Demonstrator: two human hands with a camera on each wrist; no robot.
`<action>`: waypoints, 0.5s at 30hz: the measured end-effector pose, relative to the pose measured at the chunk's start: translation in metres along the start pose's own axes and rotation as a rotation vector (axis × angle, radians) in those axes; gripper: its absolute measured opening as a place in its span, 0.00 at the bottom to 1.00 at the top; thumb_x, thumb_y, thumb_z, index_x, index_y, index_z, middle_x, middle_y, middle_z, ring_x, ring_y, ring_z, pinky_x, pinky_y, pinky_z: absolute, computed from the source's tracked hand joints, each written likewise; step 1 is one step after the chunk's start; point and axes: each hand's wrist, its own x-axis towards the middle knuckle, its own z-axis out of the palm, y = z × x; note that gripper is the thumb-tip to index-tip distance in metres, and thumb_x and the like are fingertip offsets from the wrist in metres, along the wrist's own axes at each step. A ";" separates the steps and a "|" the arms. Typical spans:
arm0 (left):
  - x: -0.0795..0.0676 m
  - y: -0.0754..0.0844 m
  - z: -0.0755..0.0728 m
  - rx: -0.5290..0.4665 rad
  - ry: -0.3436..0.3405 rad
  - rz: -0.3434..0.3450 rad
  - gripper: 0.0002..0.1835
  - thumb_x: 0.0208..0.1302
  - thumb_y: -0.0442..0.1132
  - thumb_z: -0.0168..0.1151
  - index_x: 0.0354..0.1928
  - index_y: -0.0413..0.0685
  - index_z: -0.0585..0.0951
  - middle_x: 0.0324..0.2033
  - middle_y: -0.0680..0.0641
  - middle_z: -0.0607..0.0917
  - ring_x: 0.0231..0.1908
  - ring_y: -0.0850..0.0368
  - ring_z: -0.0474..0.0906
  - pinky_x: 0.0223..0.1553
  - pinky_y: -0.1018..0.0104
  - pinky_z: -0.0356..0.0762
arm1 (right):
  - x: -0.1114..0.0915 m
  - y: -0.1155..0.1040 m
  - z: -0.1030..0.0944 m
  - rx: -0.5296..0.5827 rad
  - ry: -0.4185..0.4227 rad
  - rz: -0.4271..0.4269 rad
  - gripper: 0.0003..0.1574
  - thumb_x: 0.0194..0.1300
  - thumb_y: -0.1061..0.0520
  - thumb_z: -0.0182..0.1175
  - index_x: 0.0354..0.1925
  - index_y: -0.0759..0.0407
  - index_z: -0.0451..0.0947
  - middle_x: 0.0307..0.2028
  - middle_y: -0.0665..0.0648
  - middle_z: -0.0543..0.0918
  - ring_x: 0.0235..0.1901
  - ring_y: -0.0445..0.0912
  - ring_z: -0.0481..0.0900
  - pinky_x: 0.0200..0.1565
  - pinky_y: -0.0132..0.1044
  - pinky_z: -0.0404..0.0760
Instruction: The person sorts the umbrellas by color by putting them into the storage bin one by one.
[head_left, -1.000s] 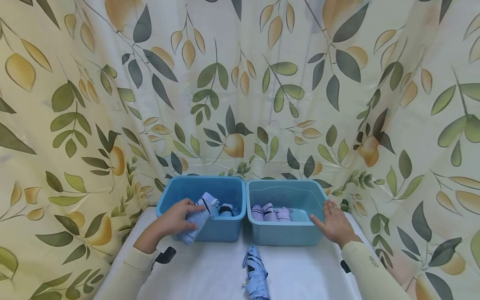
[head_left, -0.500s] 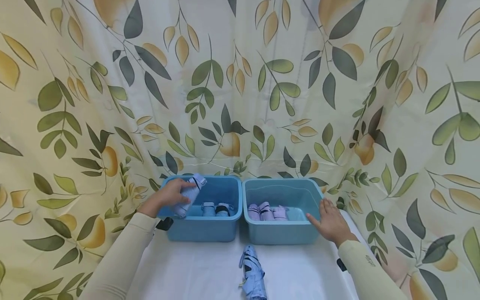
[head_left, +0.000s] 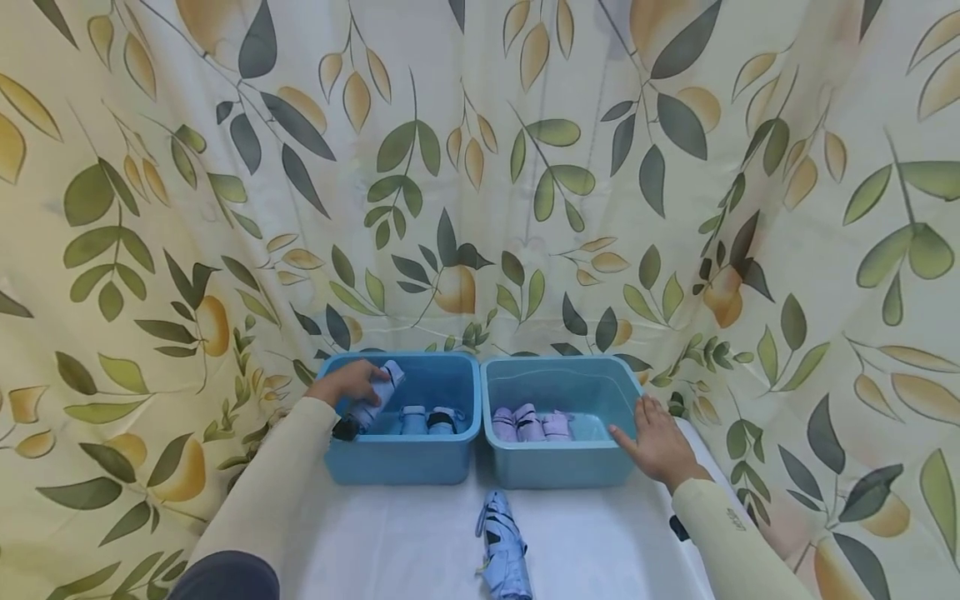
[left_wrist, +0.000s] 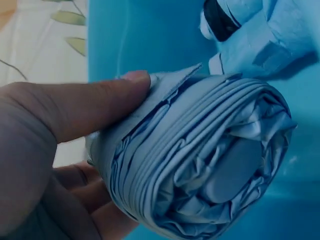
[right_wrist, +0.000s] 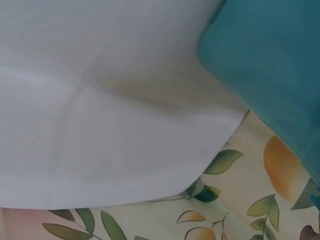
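Observation:
My left hand (head_left: 347, 383) grips a rolled light-blue folding umbrella (head_left: 381, 390) inside the left blue bin (head_left: 401, 462). In the left wrist view the thumb lies on top of the umbrella (left_wrist: 190, 145), its pleated fabric wound round a pale round end. Two light-blue umbrellas (head_left: 413, 419) lie in that bin, to the right of the held one. My right hand (head_left: 663, 442) rests on the right rim of the teal bin (head_left: 566, 467), its fingers extended. Several lilac umbrellas (head_left: 528, 425) lie side by side in the teal bin's left part.
Both bins stand side by side on a white table (head_left: 397, 533). Another light-blue umbrella (head_left: 504, 550) lies on the table in front of them. A leaf-and-fruit-patterned curtain (head_left: 480, 183) hangs behind and at both sides.
My left hand has carried the umbrella from over the left bin's front rim back and down into that bin. The right hand keeps its place on the teal bin.

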 end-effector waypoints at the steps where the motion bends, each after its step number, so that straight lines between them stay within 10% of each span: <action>1: 0.004 -0.001 0.002 -0.009 -0.013 -0.013 0.29 0.54 0.33 0.71 0.61 0.41 0.78 0.60 0.37 0.77 0.57 0.43 0.73 0.54 0.50 0.73 | -0.001 0.001 0.000 0.000 0.001 0.002 0.67 0.67 0.23 0.36 0.69 0.83 0.43 0.70 0.80 0.45 0.70 0.71 0.42 0.67 0.63 0.45; 7: 0.022 -0.010 0.014 -0.071 -0.058 -0.125 0.29 0.54 0.35 0.73 0.60 0.41 0.79 0.62 0.35 0.73 0.61 0.38 0.68 0.58 0.44 0.67 | -0.002 0.002 0.001 0.009 0.007 0.019 0.65 0.68 0.24 0.39 0.70 0.82 0.43 0.70 0.79 0.45 0.70 0.70 0.42 0.67 0.63 0.44; 15: 0.030 -0.026 0.033 -0.120 -0.133 -0.285 0.27 0.53 0.33 0.72 0.57 0.40 0.80 0.48 0.42 0.83 0.37 0.52 0.79 0.42 0.55 0.78 | -0.001 -0.001 0.000 0.017 0.001 0.032 0.66 0.67 0.23 0.39 0.70 0.81 0.44 0.71 0.78 0.45 0.71 0.70 0.42 0.67 0.62 0.44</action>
